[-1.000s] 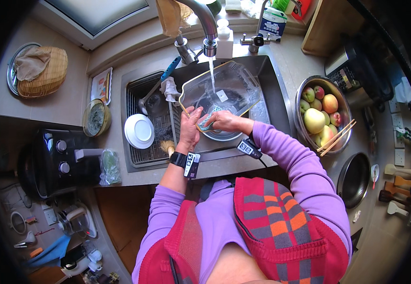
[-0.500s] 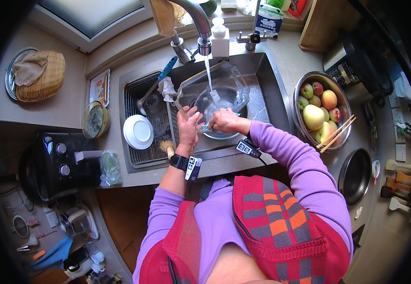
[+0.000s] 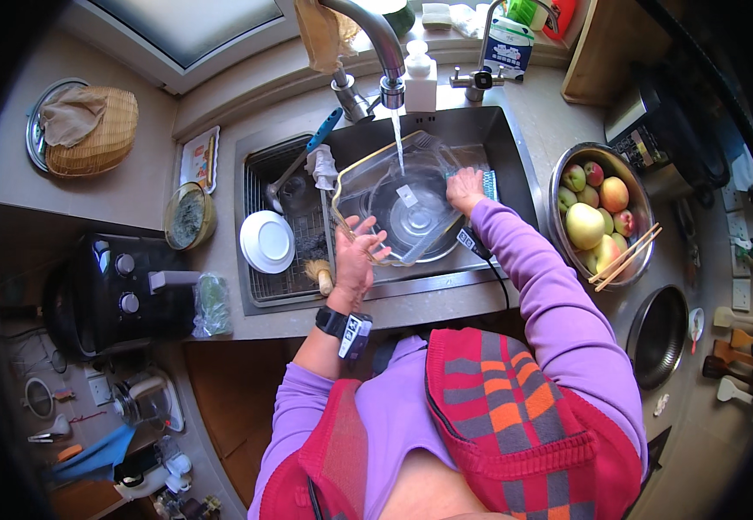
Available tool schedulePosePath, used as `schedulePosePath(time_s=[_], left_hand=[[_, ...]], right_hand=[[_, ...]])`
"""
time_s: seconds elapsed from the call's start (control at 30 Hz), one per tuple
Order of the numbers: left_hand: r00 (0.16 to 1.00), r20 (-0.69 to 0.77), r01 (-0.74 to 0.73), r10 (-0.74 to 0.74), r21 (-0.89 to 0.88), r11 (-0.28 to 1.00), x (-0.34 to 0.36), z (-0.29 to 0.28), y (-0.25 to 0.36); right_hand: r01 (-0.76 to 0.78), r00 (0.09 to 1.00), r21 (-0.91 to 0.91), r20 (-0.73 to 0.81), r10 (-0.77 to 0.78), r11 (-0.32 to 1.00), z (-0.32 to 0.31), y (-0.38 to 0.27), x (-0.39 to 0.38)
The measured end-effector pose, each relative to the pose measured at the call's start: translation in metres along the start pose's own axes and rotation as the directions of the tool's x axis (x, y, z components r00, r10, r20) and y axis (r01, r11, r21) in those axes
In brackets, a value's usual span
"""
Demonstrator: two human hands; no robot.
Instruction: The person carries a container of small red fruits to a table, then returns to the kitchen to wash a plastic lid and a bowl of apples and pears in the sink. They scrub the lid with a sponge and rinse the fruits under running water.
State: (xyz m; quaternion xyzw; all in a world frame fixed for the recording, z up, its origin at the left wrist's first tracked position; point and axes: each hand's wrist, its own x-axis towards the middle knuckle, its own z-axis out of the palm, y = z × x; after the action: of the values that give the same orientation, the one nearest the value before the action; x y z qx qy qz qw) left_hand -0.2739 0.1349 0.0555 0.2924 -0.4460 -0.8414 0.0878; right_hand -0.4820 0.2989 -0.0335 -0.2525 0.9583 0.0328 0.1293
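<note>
A clear see-through container with a yellowish rim sits tilted in the sink, and tap water runs down into it. Its near-left corner rests against my left hand, palm turned up, fingers spread and curled at the rim. My right hand is closed on a teal-and-white cloth, pressed at the container's right wall. A small white label shows on the clear plastic. Below the container there is a round metal basin, mostly covered.
Left in the sink, a wire rack holds a white bowl, a blue-handled ladle and a brush. The tap hangs above. To the right stands a metal bowl of fruit with chopsticks across it.
My right hand has moved right and away from me with the cloth, from the container's near edge to its right wall. My left hand stays at the near-left corner.
</note>
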Motion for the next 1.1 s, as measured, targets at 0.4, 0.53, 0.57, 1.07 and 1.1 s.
schedulePosePath(time_s=[0.4, 0.53, 0.57, 1.07, 1.1], left_hand=[[0.999, 0.019, -0.036, 0.035, 0.036, 0.999, -0.009, 0.003, -0.002], [0.997, 0.069, 0.026, -0.025, -0.019, 0.999, -0.013, 0.004, -0.002], [0.996, 0.075, 0.048, -0.045, -0.031, 0.998, -0.013, 0.004, -0.001], [0.996, 0.084, 0.018, -0.012, -0.073, 0.997, -0.012, 0.009, -0.007], [0.995, 0.095, 0.015, -0.007, -0.082, 0.997, -0.011, 0.01, -0.008]], right_hand=[[-0.325, 0.944, 0.43, 0.202, 0.261, 0.842, -0.011, -0.012, 0.025], [-0.214, 0.977, 0.529, 0.111, 0.183, 0.821, -0.015, -0.004, 0.047], [-0.175, 0.984, 0.562, 0.081, 0.157, 0.808, -0.016, -0.004, 0.051], [-0.18, 0.984, 0.449, 0.072, 0.165, 0.875, -0.033, -0.001, 0.04], [-0.199, 0.98, 0.384, 0.1, 0.173, 0.902, -0.031, 0.0, 0.041]])
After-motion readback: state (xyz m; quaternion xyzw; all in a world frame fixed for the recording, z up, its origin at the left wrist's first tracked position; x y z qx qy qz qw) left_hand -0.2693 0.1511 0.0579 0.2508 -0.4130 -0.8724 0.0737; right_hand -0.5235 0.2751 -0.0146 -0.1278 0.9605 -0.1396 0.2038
